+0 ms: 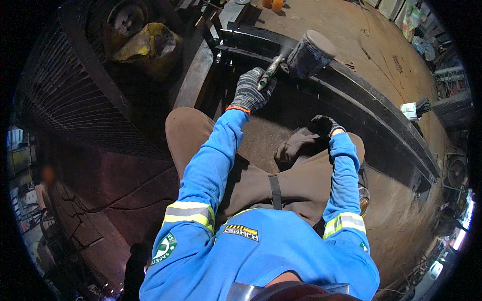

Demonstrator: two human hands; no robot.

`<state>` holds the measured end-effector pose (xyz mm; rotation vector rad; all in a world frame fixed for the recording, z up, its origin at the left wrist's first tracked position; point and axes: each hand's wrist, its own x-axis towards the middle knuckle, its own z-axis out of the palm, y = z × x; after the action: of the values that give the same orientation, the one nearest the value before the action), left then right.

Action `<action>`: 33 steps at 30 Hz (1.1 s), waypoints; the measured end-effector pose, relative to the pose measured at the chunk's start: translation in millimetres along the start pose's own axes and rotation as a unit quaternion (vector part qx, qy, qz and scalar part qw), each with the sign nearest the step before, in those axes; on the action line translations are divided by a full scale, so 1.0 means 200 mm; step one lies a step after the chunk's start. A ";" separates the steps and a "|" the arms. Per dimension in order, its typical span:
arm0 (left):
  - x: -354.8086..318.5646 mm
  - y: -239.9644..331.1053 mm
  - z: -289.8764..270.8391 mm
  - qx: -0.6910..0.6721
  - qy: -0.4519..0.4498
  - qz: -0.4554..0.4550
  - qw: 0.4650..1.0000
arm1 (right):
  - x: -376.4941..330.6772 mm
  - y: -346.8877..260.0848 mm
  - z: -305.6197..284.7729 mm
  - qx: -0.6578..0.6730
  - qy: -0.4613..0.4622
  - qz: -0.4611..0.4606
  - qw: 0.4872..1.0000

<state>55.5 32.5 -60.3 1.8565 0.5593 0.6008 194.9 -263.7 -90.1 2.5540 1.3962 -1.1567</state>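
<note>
My left hand (253, 90), in a grey knitted glove with an orange cuff, is closed around a short, slim metal tool (271, 72). The tool's exact kind cannot be made out, and its far end is a pale blur. Just beyond that end stands a dark cylinder with a flat, round brown top (312, 50), by a long black steel beam (361, 93). My right hand (324, 125), gloved in dark fabric, rests low near my right knee, above a brown boot (296, 148). Shadow hides most of its fingers.
A crumpled yellow sack (150, 47) and a dark slatted metal grille (75, 85) are at the left. Beyond the beam, a white can (411, 111) holding dark rods sits at the right. Small orange objects (273, 5) stand at the far edge.
</note>
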 end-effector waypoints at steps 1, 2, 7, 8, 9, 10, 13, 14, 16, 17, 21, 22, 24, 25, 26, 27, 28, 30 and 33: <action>-0.02 0.03 -0.02 0.041 -0.009 -0.007 0.999 | 0.02 0.00 0.02 -0.038 -0.013 -0.018 0.999; -0.02 0.06 -0.03 0.078 -0.018 -0.012 0.997 | 0.00 0.01 0.04 0.013 -0.006 0.023 1.000; -0.05 0.22 -0.24 0.339 0.082 -0.050 0.936 | -0.14 -0.25 -0.13 0.079 0.013 0.138 0.987; -0.01 0.14 -0.24 0.316 0.140 -0.072 0.936 | -0.13 -0.23 -0.13 0.071 0.019 0.128 0.989; 0.03 0.07 -0.27 0.295 0.202 -0.096 0.929 | -0.12 -0.26 -0.15 0.065 0.015 0.125 0.990; 0.01 0.19 -0.29 0.272 0.190 -0.103 0.938 | -0.14 -0.25 -0.15 0.064 0.009 0.134 0.989; 0.02 0.28 -0.31 0.126 0.185 -0.118 0.967 | -0.14 -0.24 -0.14 0.067 0.001 0.150 0.986; 0.03 0.25 -0.32 0.117 0.188 -0.112 0.969 | -0.13 -0.23 -0.13 0.070 0.001 0.152 0.986; 0.03 0.22 -0.33 0.212 0.176 -0.098 0.956 | -0.13 -0.24 -0.14 0.063 0.008 0.150 0.987; 0.04 0.20 -0.33 0.313 0.158 -0.087 0.933 | -0.13 -0.24 -0.14 0.055 0.013 0.144 0.988; 0.00 0.26 -0.29 0.295 0.126 -0.086 0.943 | -0.13 -0.23 -0.16 0.054 -0.014 0.156 0.986; 0.00 0.28 -0.28 0.299 0.126 -0.075 0.943 | -0.13 -0.24 -0.17 0.050 -0.005 0.155 0.987; -0.02 0.29 -0.26 0.289 0.107 -0.045 0.950 | -0.14 -0.26 -0.18 0.044 0.011 0.152 0.987; -0.03 0.30 -0.25 0.282 0.094 -0.025 0.954 | -0.14 -0.25 -0.17 0.048 0.008 0.150 0.988; -0.02 0.30 -0.25 0.245 0.063 -0.033 0.967 | -0.14 -0.24 -0.17 0.052 0.006 0.146 0.988; -0.02 0.31 -0.24 0.234 0.066 -0.008 0.970 | -0.13 -0.23 -0.16 0.056 0.005 0.145 0.988; -0.03 0.31 -0.24 0.223 0.069 0.016 0.972 | -0.12 -0.21 -0.16 0.059 0.001 0.140 0.988; -0.04 0.31 -0.24 0.231 0.079 0.016 0.970 | -0.11 -0.20 -0.14 0.065 -0.010 0.131 0.989; -0.03 0.26 -0.28 0.285 0.103 -0.058 0.951 | -0.12 -0.23 -0.13 0.054 0.006 0.149 0.987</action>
<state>21.1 50.1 6.0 2.2889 1.0622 0.5978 169.4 -244.9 -43.2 2.7228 0.9302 -1.1955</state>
